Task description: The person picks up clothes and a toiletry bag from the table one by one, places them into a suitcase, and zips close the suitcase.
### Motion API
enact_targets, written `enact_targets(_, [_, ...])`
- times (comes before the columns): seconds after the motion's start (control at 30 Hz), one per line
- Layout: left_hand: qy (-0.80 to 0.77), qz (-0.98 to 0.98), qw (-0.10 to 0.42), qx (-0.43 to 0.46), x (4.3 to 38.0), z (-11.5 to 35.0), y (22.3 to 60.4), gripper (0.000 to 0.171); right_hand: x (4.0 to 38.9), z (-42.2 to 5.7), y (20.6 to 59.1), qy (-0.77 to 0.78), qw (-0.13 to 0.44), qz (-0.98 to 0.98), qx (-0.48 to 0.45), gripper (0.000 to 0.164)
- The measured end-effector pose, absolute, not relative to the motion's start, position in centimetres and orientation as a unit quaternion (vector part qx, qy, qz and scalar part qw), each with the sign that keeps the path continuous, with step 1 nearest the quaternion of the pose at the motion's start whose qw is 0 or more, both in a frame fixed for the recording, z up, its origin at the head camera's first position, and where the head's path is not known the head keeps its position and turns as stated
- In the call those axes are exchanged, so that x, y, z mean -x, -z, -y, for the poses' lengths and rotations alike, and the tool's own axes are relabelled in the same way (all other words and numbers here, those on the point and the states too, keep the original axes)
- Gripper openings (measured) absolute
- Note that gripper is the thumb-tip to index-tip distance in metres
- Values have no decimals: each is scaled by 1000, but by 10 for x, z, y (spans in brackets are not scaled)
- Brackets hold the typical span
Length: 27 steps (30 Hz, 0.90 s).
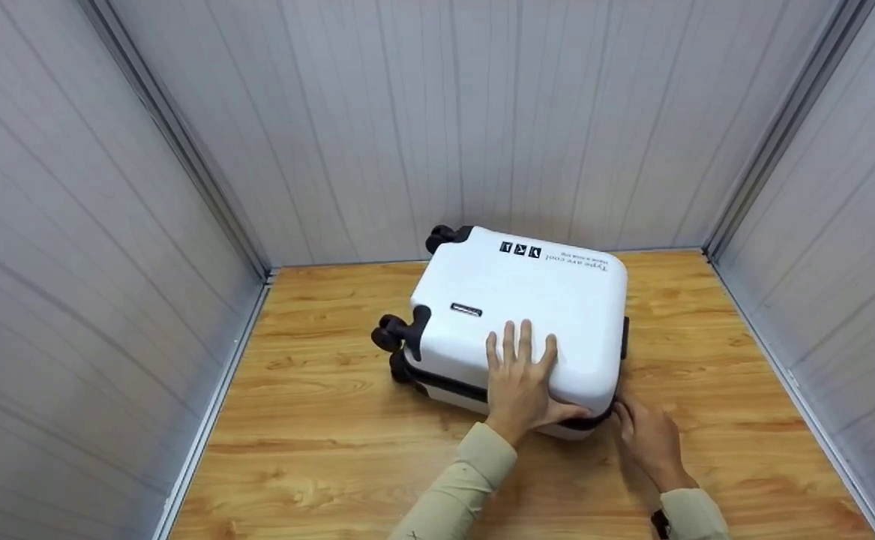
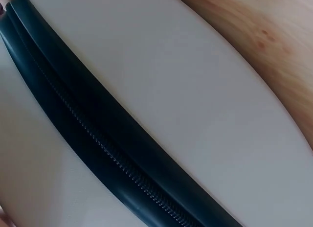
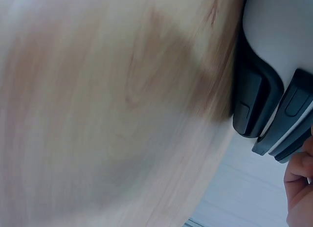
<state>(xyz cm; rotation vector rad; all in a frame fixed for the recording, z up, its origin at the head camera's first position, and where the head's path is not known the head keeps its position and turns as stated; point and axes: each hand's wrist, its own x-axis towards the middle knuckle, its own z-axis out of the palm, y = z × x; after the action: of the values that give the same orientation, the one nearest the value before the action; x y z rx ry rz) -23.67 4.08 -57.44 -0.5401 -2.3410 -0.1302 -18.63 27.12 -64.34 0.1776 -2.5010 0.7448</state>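
A white hard-shell suitcase [image 1: 512, 292] lies flat on the wooden floor, its black wheels [image 1: 388, 334] toward the left. My left hand [image 1: 519, 386] rests on its near edge, fingers spread over the upper shell and thumb along the side. Around the side runs a black-edged zipper [image 2: 112, 153], closed along the stretch in the left wrist view. At the near right corner my right hand [image 1: 648, 439] has its fingers curled, pinching the zipper pull at the seam; the pull itself is mostly hidden. In the right wrist view, curled fingers [image 3: 299, 169] sit beside black trim.
Pale panel walls [image 1: 437, 135] enclose the floor at the back and both sides. Wooden floor [image 1: 295, 450] extends around the suitcase. A black side handle [image 1: 625, 337] sticks out at the suitcase's right end, close to my right hand.
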Motion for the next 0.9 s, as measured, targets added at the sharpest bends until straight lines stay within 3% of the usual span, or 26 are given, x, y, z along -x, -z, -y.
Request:
enact_targets(0.5, [33, 915, 354, 190, 232, -51, 571, 127, 187, -270, 644, -286, 255, 923, -35, 6])
enact_targets(0.9, [79, 924, 284, 245, 237, -8, 562, 99, 189, -270, 648, -303, 229, 925, -16, 6])
